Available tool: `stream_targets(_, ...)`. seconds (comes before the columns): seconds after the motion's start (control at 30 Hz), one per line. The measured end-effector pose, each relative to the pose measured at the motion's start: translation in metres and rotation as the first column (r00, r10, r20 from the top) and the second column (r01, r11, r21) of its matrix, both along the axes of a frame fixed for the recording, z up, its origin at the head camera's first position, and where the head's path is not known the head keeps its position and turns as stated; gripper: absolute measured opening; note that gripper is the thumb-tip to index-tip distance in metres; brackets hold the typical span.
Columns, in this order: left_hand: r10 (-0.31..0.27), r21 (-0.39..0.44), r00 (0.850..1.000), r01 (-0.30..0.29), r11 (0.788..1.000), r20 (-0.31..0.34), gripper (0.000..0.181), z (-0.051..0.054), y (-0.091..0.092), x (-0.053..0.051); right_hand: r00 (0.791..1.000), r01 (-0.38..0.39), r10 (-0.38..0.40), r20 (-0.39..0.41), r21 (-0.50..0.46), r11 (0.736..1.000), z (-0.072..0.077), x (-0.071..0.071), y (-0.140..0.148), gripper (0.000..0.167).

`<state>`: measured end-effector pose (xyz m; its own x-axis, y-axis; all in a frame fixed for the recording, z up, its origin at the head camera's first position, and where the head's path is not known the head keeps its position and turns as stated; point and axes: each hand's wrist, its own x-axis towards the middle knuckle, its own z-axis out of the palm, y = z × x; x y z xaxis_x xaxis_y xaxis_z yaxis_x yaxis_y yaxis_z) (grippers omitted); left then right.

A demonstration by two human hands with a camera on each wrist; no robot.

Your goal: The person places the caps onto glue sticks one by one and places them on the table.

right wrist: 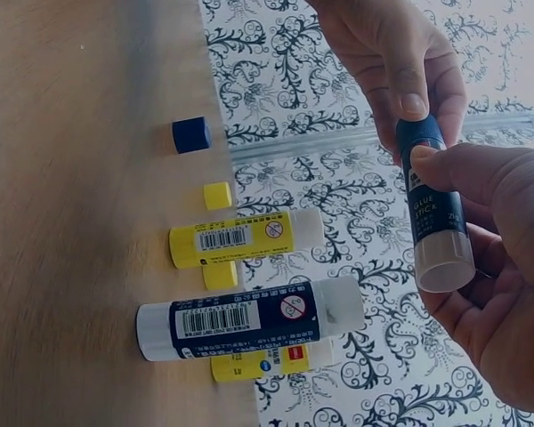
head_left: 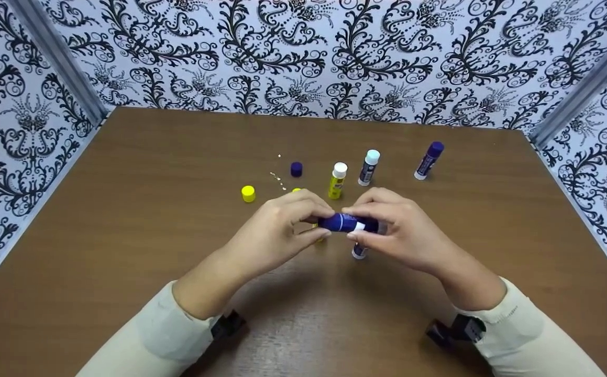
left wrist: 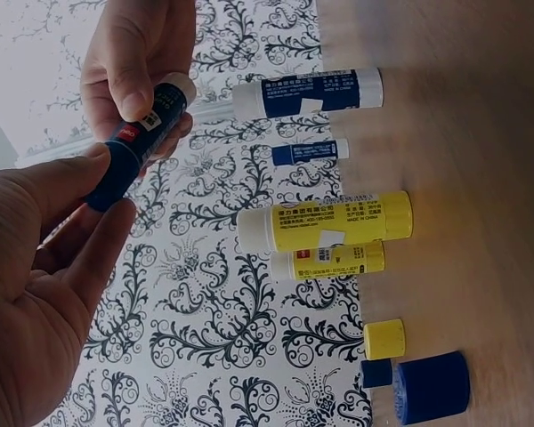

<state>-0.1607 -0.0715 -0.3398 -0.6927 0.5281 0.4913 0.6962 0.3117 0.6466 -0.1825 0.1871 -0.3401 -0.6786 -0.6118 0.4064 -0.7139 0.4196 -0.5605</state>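
Between both hands, in the middle of the head view, is a navy glue stick [head_left: 342, 222] held nearly level above the table. My left hand [head_left: 277, 225] pinches its navy cap end between thumb and fingers. The right hand [head_left: 403, 225] grips the labelled barrel, thumb on the near side. The right wrist view shows the white base of this glue stick [right wrist: 434, 205] pointing toward the camera. The cap sits on the barrel. Below the hands, another navy glue stick [head_left: 359, 252] stands partly hidden.
Beyond the hands stand a yellow glue stick [head_left: 336, 183] and a navy one [head_left: 368, 168], both white-topped. A navy-capped glue stick [head_left: 429, 161] is farther right. Left are a loose yellow cap [head_left: 248, 193], a navy cap [head_left: 296, 169] and white crumbs [head_left: 277, 178]. Patterned walls edge the table.
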Motion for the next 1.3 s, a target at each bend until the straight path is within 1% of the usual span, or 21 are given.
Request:
stream_targets(0.23,0.004,0.008,1.000,-0.004,1.000,0.001,0.025,0.001,-0.001,0.000,1.000,0.005,-0.005,0.003,0.015,1.000,0.002,-0.001,0.000,0.031)
stream_targets(0.5,0.011,0.017,1.000,-0.011,1.000,-0.005,0.024,-0.001,-0.002,-0.002,0.999,-0.009,0.009,-0.044,-0.001,1.000,-0.001,-0.002,0.001,0.031)
stream_targets(0.63,0.031,0.015,1.000,-0.031,0.999,0.000,0.025,0.000,-0.003,-0.003,0.999,-0.006,0.006,-0.043,-0.003,1.000,0.000,-0.003,0.003,0.032)
stream_targets(0.8,0.060,0.018,0.998,-0.061,0.998,0.023,0.028,0.002,-0.004,-0.003,0.999,0.011,-0.011,-0.040,-0.002,1.000,0.003,-0.004,0.006,0.032)
stream_targets(0.97,0.083,0.007,0.996,-0.083,0.997,0.045,0.027,0.002,-0.004,-0.002,0.999,0.020,-0.021,-0.042,-0.016,1.000,0.006,-0.003,0.009,0.033)
stream_targets(1.17,0.113,-0.027,0.992,-0.111,0.993,0.062,0.025,0.002,-0.006,-0.004,0.999,0.035,-0.036,-0.037,-0.041,0.999,0.011,-0.002,0.013,0.034)
stream_targets(1.3,0.120,-0.024,0.989,-0.118,0.993,0.088,0.026,0.001,-0.007,-0.006,0.998,0.045,-0.047,-0.043,-0.060,0.997,0.015,-0.004,0.016,0.035)
